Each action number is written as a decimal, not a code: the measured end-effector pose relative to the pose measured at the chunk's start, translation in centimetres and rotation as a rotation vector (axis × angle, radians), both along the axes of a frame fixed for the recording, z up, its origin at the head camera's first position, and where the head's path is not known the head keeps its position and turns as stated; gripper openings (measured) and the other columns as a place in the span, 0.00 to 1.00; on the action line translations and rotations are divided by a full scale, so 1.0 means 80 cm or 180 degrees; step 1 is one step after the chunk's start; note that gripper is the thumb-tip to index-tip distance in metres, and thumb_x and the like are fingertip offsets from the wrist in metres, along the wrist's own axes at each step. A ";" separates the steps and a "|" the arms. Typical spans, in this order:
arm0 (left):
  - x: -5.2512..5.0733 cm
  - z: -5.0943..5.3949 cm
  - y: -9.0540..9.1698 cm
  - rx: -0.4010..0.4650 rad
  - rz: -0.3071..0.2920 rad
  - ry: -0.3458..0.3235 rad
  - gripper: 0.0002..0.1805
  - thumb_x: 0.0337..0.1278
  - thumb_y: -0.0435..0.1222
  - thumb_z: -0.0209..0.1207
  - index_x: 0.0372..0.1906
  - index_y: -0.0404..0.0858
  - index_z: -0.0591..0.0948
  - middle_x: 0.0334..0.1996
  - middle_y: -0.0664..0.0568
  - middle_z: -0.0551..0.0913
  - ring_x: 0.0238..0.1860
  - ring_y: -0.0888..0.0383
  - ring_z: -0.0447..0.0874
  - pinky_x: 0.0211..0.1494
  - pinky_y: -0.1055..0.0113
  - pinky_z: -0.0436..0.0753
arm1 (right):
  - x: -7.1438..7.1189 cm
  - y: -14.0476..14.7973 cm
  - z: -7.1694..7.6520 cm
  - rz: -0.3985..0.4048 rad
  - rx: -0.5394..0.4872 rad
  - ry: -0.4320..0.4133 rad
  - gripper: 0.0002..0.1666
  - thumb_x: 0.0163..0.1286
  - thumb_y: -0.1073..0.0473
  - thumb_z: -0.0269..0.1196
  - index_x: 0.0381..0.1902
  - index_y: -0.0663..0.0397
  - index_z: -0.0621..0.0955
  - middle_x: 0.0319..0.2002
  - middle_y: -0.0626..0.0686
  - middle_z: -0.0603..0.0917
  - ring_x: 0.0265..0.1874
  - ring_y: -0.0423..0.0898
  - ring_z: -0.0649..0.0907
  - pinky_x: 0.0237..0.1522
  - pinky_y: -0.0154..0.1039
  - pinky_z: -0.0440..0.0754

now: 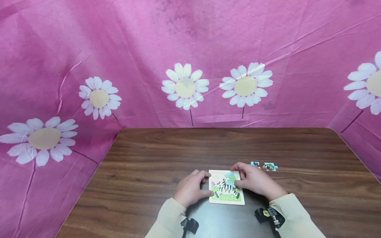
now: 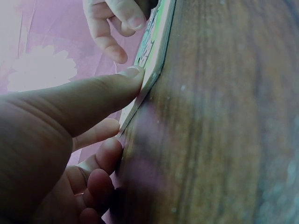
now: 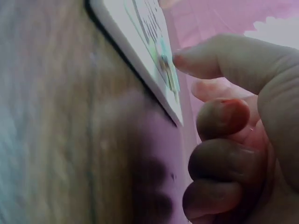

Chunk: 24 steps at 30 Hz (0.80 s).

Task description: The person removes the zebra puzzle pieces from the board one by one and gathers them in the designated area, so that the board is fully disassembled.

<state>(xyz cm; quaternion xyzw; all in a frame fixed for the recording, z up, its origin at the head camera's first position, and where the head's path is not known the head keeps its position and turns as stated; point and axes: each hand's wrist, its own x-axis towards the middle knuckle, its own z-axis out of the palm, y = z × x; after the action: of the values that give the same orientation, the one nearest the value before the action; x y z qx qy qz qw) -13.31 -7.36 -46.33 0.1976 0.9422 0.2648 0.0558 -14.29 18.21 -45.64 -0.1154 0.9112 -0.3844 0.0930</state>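
A square jigsaw puzzle board (image 1: pixel 227 200) with a pale frame and a zebra picture lies on the table in the head view. My left hand (image 1: pixel 191 189) holds its left side, the thumb on the rim and the fingers along the edge; the left wrist view shows this thumb (image 2: pixel 107 93) on the board's edge. At the board's upper right, a light-blue puzzle piece (image 1: pixel 230 178) sits tilted over the picture, between the thumb and forefinger of my right hand (image 1: pixel 256 180). In the right wrist view that thumb (image 3: pixel 205 58) touches the piece, and the other fingers curl below.
Two loose puzzle pieces lie behind my right hand; the right one (image 1: pixel 270 166) shows fully, the left one (image 1: pixel 254 163) is partly covered. The brown wooden table (image 1: pixel 148 155) ends at a pink cloth (image 1: pixel 134 49) with white flowers.
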 end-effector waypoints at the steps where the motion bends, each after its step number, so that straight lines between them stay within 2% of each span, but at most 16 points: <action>1: 0.000 0.000 0.000 0.0000 -0.0002 0.0002 0.29 0.42 0.52 0.76 0.53 0.51 0.82 0.36 0.64 0.75 0.32 0.67 0.72 0.36 0.67 0.71 | 0.000 0.002 -0.001 0.0026 0.0001 0.0000 0.23 0.55 0.63 0.72 0.50 0.55 0.82 0.23 0.46 0.71 0.22 0.41 0.70 0.24 0.34 0.64; 6: 0.000 -0.001 0.000 -0.0007 -0.0012 0.0015 0.29 0.42 0.52 0.76 0.53 0.51 0.82 0.36 0.64 0.75 0.32 0.67 0.72 0.35 0.67 0.71 | 0.000 0.007 -0.004 0.0124 0.0077 0.0028 0.20 0.55 0.63 0.73 0.47 0.53 0.84 0.22 0.45 0.70 0.21 0.40 0.69 0.24 0.34 0.63; 12: -0.001 -0.002 0.001 -0.0003 -0.0018 0.0036 0.29 0.41 0.51 0.76 0.53 0.51 0.82 0.35 0.64 0.75 0.32 0.67 0.72 0.35 0.67 0.71 | -0.001 0.007 -0.005 0.0066 0.0144 -0.0024 0.15 0.55 0.62 0.72 0.41 0.49 0.84 0.22 0.45 0.70 0.21 0.40 0.69 0.24 0.34 0.63; 19: -0.002 -0.003 0.001 -0.0027 -0.0008 0.0021 0.29 0.41 0.51 0.76 0.53 0.51 0.82 0.35 0.65 0.74 0.32 0.67 0.72 0.36 0.67 0.71 | -0.001 0.006 -0.004 0.0155 0.0161 0.0024 0.16 0.53 0.64 0.71 0.42 0.51 0.84 0.21 0.45 0.70 0.20 0.40 0.69 0.24 0.34 0.63; 24: -0.002 -0.002 0.000 -0.0038 -0.0009 0.0031 0.30 0.42 0.51 0.76 0.54 0.52 0.82 0.35 0.65 0.74 0.32 0.67 0.72 0.35 0.67 0.71 | -0.002 0.005 -0.001 0.0103 0.0194 -0.0091 0.14 0.53 0.63 0.72 0.39 0.51 0.83 0.21 0.46 0.70 0.21 0.41 0.69 0.23 0.34 0.62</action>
<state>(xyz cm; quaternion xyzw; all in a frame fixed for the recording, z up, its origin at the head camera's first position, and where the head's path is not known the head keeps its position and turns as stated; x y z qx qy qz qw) -13.43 -7.34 -46.51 0.1999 0.9437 0.2581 0.0528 -14.45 18.58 -45.75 -0.1217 0.9190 -0.3566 0.1157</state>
